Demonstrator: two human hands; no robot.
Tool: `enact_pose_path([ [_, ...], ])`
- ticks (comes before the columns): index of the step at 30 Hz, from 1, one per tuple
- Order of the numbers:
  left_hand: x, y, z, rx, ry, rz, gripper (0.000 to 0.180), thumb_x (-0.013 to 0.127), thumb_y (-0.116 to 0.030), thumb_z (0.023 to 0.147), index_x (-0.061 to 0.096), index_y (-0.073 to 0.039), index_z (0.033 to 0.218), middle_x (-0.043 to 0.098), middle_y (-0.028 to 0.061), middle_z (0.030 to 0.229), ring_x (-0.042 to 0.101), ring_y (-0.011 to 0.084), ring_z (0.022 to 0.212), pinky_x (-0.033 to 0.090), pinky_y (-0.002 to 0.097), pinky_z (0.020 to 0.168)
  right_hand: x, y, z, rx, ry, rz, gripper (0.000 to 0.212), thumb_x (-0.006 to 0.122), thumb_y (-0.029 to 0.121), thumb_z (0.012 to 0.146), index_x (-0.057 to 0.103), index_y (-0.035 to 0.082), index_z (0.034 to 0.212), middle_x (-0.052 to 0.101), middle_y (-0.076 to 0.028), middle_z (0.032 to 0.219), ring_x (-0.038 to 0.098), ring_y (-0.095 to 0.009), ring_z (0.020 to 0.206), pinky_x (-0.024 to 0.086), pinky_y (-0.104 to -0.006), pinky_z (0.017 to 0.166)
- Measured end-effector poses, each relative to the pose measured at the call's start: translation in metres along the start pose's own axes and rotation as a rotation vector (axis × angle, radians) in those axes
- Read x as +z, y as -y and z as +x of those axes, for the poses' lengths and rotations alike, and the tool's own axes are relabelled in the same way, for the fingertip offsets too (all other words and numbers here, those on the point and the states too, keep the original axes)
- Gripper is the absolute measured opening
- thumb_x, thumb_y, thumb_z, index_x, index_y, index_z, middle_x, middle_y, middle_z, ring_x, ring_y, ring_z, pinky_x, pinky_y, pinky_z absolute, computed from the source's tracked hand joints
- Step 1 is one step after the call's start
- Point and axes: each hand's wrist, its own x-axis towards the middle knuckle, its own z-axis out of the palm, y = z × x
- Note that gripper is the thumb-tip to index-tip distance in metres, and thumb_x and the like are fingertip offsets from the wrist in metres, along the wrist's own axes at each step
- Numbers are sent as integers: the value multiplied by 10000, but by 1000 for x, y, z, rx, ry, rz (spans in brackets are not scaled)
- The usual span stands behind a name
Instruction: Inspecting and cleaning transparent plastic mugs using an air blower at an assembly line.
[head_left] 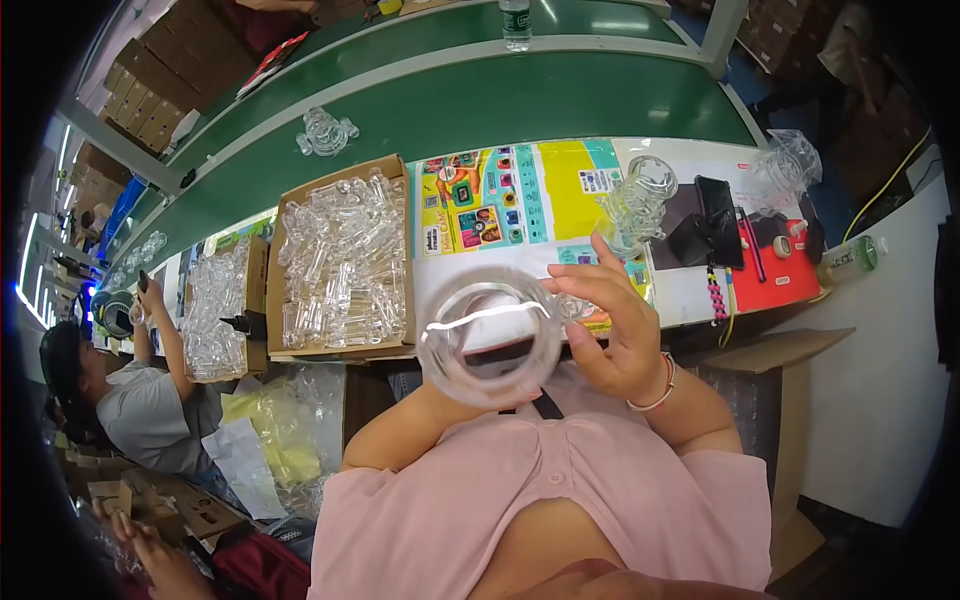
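A round clear glass piece (545, 345) is raised in front of me, its wide ring facing up. My left hand (452, 402) is closed on it from below, with most of the fingers hidden behind the glass. Just right of the ring is my right hand (622, 335), its thumb and fingers curved and apart. A small clear piece (574, 306) shows between thumb and fingers; whether it lies on the table beyond or touches the hand I cannot tell. Past my right fingertips, more clear glassware (640, 205) is gathered on the table.
A cardboard box (408, 250) full of clear glass tubes stands left of centre, a second box (255, 300) beside it. At right lie a black phone (713, 205), a purple pen (752, 250) and a plastic bottle (858, 255). A co-worker (150, 400) sits at far left.
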Motion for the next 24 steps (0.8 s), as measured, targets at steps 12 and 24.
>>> enact_pose_path([
  [12,-22,25,39,308,-431,1025,744,769,-172,584,324,17,1150,430,209,1050,521,360,869,448,399,753,-24,-43,-42,18,-430,-170,248,447,57,847,480,-21,1080,457,-196,1190,481,-292,1072,363,-401,936],
  [24,-24,34,30,-1,198,1310,762,697,-243,651,331,-71,1297,322,224,1302,450,346,1081,439,378,848,-94,-124,-91,426,-643,-389,548,539,61,848,238,-5,1301,320,-185,1322,353,-271,1218,257,-371,1026],
])
